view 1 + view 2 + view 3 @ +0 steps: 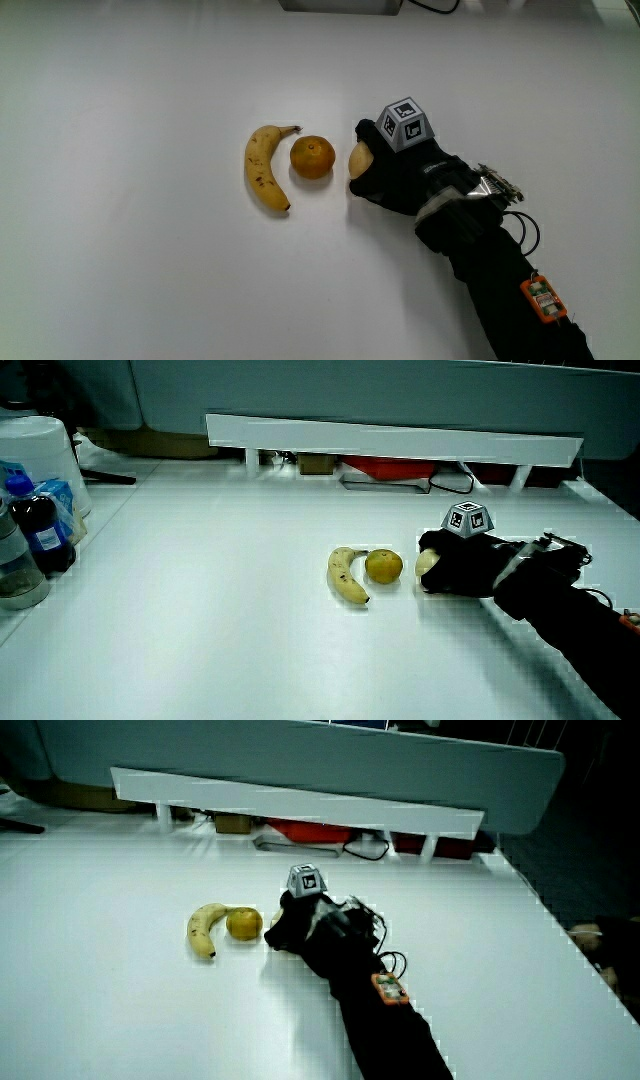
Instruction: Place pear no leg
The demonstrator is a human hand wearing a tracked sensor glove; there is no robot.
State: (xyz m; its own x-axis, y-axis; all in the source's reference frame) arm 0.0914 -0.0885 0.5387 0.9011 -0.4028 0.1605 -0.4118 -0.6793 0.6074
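- My hand (pixel 392 170) rests low on the white table (pixel 130 260), just beside the orange (pixel 312 157), with the forearm (pixel 500 275) running back toward me.
- My fingers (pixel 368 135) are curled around the pear (pixel 359 159); only a pale yellow part of it shows between them, on the side facing the orange.
- The pear sits at table level, near the orange but not touching it; I cannot tell whether it bears on the table or hangs just above.
- The orange lies between the pear and the banana (pixel 264 167), and the three make a short row.
- The banana lies flat, its stem end pointing away from me and toward the orange, its skin freckled with brown spots.
- The patterned cube (pixel 405 123) stands on the back of my glove, over the knuckles.
- In a side view the hand (pixel 455 570) grips the pear (pixel 427 562) next to the orange (pixel 383 565) and banana (pixel 347 576); dark bottles (pixel 38 532) stand at the table's edge, well apart from the fruit.
- In a side view the pear is almost hidden by my hand (pixel 300 925); a small orange tag (pixel 388 989) sits on my sleeve.
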